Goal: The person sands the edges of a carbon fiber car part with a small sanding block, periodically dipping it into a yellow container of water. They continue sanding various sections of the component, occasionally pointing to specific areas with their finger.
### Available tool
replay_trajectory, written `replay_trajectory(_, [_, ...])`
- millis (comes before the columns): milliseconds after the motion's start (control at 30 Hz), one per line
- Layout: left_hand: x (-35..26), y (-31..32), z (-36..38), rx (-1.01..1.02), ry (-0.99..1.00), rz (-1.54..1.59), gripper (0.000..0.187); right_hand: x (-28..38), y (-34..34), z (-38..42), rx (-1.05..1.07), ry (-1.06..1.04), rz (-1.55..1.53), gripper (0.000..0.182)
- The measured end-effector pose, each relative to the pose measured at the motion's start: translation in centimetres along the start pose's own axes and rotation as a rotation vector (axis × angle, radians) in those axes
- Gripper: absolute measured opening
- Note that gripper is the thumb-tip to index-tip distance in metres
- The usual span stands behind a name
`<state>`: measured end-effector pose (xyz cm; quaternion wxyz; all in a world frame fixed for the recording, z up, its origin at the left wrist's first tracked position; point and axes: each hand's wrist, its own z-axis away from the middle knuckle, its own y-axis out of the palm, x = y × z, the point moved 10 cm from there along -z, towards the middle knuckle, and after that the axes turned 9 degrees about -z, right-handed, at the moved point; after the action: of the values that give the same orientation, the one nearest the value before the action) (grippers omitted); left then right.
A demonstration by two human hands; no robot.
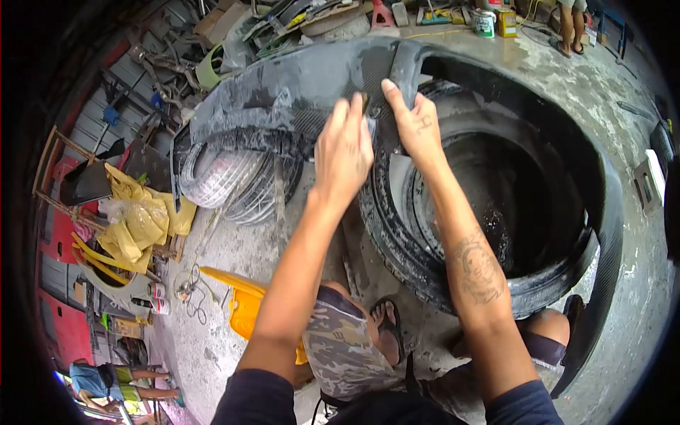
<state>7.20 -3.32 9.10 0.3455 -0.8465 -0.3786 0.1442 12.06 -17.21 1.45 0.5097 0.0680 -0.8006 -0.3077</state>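
Observation:
A large dark curved car body panel (283, 85) with a carbon-weave patch lies across two tyres. My left hand (343, 152) presses on the panel's edge near the weave patch, fingers closed around something small that I cannot make out. My right hand (414, 120) lies flat on the panel just beside it, fingers spread and thumb on the dark rim. The bigger tyre (453, 276) sits under my right forearm, and the panel's long strip curves round its far side to the right (609, 234).
A second tyre (234, 177) lies at left under the panel. Yellow cloth (142, 219) and a yellow plastic piece (241, 304) lie on the concrete floor. Paint cans (489, 21) and scrap parts stand at the top. Another person's legs (570, 28) are top right; someone sits bottom left (106, 382).

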Motion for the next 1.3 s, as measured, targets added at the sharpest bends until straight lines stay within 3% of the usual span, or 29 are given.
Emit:
replay_trajectory(67, [-0.4,0.4,0.2,0.011,-0.023,0.011,0.039,-1.1,-0.9,0.7,-0.019,0.117,0.103,0.042])
replay_trajectory(200, [-1.9,-1.5,2.1,-0.041,-0.041,0.065,0.032,1.6,-0.1,0.4,-0.060,-0.101,0.086,0.043])
replay_trajectory(333, [-0.2,-0.1,-0.1,0.013,-0.062,0.011,0.036,-1.1,-0.9,-0.3,-0.030,0.075,0.136,0.041])
replay_trajectory(400, [-2.3,-1.4,2.0,-0.040,-0.015,0.034,0.036,0.2,-0.3,-0.2,-0.030,-0.057,-0.003,0.048])
replay_trajectory(467, [-2.2,-1.4,2.6,-0.029,-0.008,0.026,0.037,2.1,-0.4,-0.2,-0.109,-0.189,0.085,0.046])
replay_trajectory(533, [-0.6,-0.7,1.5,-0.006,-0.013,0.051,0.037,0.4,-0.2,-0.2,-0.063,-0.031,0.083,0.044])
replay_trajectory(567, [-0.2,-0.4,0.9,-0.022,-0.013,0.028,0.037,1.1,-0.1,0.4,-0.050,-0.069,0.007,0.044])
replay_trajectory(600, [-0.4,-0.4,1.1,-0.018,-0.058,0.077,0.036,-0.6,-1.0,-0.2,-0.061,0.059,0.198,0.042])
replay_trajectory(700, [-2.1,-1.6,3.1,-0.061,-0.031,0.106,0.034,1.7,0.4,0.0,-0.019,-0.084,0.005,0.044])
replay_trajectory(867, [-0.5,0.4,-0.4,0.024,-0.048,0.114,0.035,0.3,-0.6,0.3,-0.030,0.049,0.066,0.045])
replay_trajectory(1033, [-0.9,-0.6,2.1,-0.031,0.011,0.129,0.038,0.4,-0.4,-0.6,-0.110,-0.194,0.057,0.046])
replay_trajectory(1067, [-0.8,-0.4,1.0,-0.067,0.051,0.111,0.037,0.0,-1.0,-0.5,-0.118,-0.178,0.060,0.046])
replay_trajectory(1133, [-0.5,0.6,-0.5,-0.026,-0.006,0.124,0.036,-0.7,-0.8,-0.1,-0.019,0.089,0.025,0.048])
replay_trajectory(1167, [-0.9,0.3,0.4,-0.010,-0.006,0.135,0.037,0.3,-0.5,0.5,-0.019,0.087,0.016,0.048])
replay_trajectory(1200, [-1.4,-0.6,1.3,-0.011,0.002,0.143,0.038,0.1,-0.2,0.5,-0.011,0.076,0.022,0.048])
replay_trajectory(1267, [-0.2,-0.2,3.9,0.095,-0.091,0.157,0.041,0.7,-0.4,-0.4,-0.075,-0.196,0.103,0.046])
replay_trajectory(1300, [-0.6,-0.4,3.0,0.029,-0.044,0.138,0.041,0.5,-0.7,-0.5,-0.112,-0.224,0.111,0.046])
